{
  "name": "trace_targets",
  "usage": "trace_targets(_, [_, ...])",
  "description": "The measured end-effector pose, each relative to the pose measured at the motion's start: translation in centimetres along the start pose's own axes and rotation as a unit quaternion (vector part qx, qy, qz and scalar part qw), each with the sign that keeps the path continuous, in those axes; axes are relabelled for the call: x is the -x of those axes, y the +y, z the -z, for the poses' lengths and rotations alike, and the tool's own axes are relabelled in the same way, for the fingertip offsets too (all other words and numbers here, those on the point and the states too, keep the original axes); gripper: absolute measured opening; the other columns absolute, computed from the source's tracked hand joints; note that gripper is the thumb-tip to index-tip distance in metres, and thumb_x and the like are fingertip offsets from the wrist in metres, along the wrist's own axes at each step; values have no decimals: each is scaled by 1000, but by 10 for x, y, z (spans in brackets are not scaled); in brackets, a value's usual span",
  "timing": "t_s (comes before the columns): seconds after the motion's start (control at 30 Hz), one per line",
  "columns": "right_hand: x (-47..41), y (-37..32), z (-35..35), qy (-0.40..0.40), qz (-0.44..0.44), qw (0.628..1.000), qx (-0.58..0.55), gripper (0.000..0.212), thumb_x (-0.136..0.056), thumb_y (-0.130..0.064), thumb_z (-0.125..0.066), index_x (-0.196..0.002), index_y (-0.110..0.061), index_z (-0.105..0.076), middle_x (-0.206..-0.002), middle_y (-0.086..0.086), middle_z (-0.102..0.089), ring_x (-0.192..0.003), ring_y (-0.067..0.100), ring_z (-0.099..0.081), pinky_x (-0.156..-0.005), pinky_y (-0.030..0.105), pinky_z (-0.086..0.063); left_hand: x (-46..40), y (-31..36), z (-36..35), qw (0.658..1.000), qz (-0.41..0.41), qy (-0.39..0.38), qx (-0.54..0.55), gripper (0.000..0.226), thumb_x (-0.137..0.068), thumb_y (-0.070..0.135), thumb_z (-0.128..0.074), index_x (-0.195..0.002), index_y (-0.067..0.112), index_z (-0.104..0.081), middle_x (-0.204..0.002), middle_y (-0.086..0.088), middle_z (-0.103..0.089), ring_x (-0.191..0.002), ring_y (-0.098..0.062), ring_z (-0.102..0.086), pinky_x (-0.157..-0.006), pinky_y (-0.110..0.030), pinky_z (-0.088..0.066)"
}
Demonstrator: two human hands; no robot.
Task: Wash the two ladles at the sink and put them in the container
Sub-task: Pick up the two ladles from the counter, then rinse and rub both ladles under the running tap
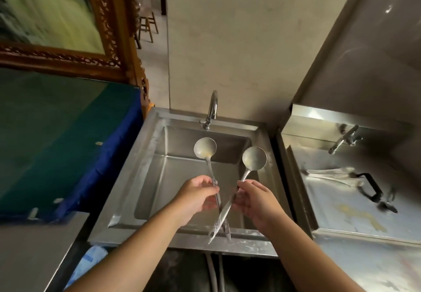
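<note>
Two metal ladles hang over the steel sink (pixel 145 178), their handles crossing low near the front rim. My left hand (pixel 196 198) grips the handle of the left ladle (pixel 205 148), whose bowl faces up with yellowish residue in it. My right hand (pixel 252 200) holds the handle of the right ladle (pixel 254 158), its bowl also up and a little lower and to the right. The tap (pixel 212 107) stands at the back of the sink, above the left ladle's bowl, with no water running. No container for the ladles shows clearly.
A steel counter (pixel 355 212) with a second tap (pixel 345 139), several utensils (pixel 332 174) and a black-handled tool (pixel 371 188) lies to the right. A blue-covered table (pixel 68 137) stands to the left, a carved wooden frame (pixel 109 18) behind it.
</note>
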State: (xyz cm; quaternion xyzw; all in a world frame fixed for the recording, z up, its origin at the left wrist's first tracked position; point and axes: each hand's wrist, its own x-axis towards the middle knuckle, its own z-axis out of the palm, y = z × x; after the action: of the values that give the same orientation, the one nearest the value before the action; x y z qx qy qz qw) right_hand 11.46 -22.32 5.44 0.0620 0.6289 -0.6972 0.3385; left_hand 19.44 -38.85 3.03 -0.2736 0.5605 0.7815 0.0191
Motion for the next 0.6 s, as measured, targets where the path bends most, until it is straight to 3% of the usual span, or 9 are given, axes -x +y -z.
trace_targets(0.1, [-12,0,-23,-3,6,1000,28,6,-95,-8,-63,-90,-6,-64,-72,9,-74,-61,20,-72,-59,34,-60,-3,3,16,1000,8,13,12,22,-89,-2,-69,-108,7,-67,-92,-14,-72,-79,-26,-69,-69,-36,-61])
trace_targets(0.2, [-30,1,-37,2,16,996,86,7,-93,-16,-67,-87,-12,-66,-82,8,-79,-73,19,-72,-65,32,-54,-13,3,24,1000,21,24,-3,18,-86,1,-69,-101,10,-69,-82,-9,-76,-71,-19,-70,-64,-30,-60])
trace_targets(0.33, [-56,3,-44,14,16,997,72,9,-92,-13,-68,-85,-7,-64,-79,13,-79,-69,22,-74,-57,30,-56,-34,1,23,999,28,20,-1,12,-83,6,-70,-95,8,-70,-98,-23,-76,-79,-26,-71,-89,-48,-58])
trace_targets(0.47, [-84,3,-47,51,16,992,112,17,-92,-14,-64,-94,2,-66,-85,17,-80,-76,34,-76,-75,46,-63,-58,5,19,998,46,13,27,23,-83,8,-73,-104,1,-66,-102,-26,-75,-87,-34,-73,-95,-54,-55])
trace_targets(0.53, [-104,-1,-47,71,24,984,162,16,-91,-15,-61,-93,-1,-67,-86,18,-79,-81,35,-76,-80,51,-62,-77,10,16,998,50,11,36,15,-86,5,-70,-99,3,-64,-103,-24,-76,-93,-37,-74,-90,-51,-59])
trace_targets(0.6, [-127,-7,-42,74,32,978,192,14,-91,-14,-56,-90,-3,-65,-75,12,-76,-67,22,-74,-65,39,-63,-99,15,12,997,60,12,37,11,-89,4,-68,-93,7,-59,-104,-16,-78,-87,-32,-74,-75,-37,-62])
